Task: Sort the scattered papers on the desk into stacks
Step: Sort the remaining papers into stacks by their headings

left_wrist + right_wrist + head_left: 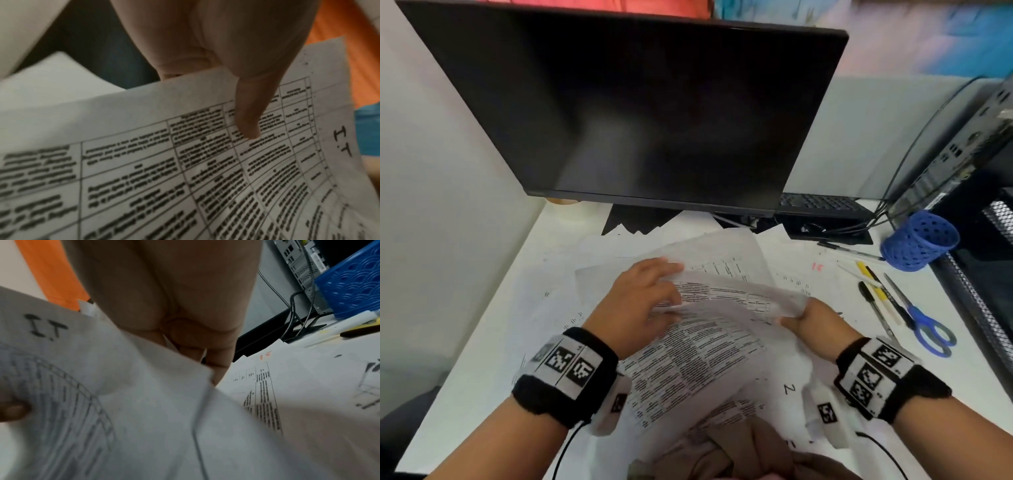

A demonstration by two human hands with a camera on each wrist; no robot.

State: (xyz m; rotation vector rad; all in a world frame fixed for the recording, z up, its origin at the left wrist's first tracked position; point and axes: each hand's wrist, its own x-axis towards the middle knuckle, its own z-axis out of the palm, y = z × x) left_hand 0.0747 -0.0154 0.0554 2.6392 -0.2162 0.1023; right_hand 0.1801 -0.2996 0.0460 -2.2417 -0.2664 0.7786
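Printed sheets with tables lie scattered and overlapping on the white desk (482,325). In the middle I hold up a printed sheet (698,356) with both hands. My left hand (654,287) pinches its far left part. In the left wrist view the thumb (246,113) lies on the printed side of this sheet (144,162), and the fingers are hidden behind it. My right hand (801,317) grips the right edge. In the right wrist view that hand's fingers (216,356) curl behind the sheet (144,386), which is marked "I.T". More loose papers (722,250) lie beneath.
A dark monitor (637,113) stands at the back with a keyboard (818,202) behind it. At the right are a blue pen holder (919,241), several pens (876,291), blue scissors (924,322), a black mesh tray (983,274) and a computer case (962,154). Brown cloth (739,452) lies at the near edge.
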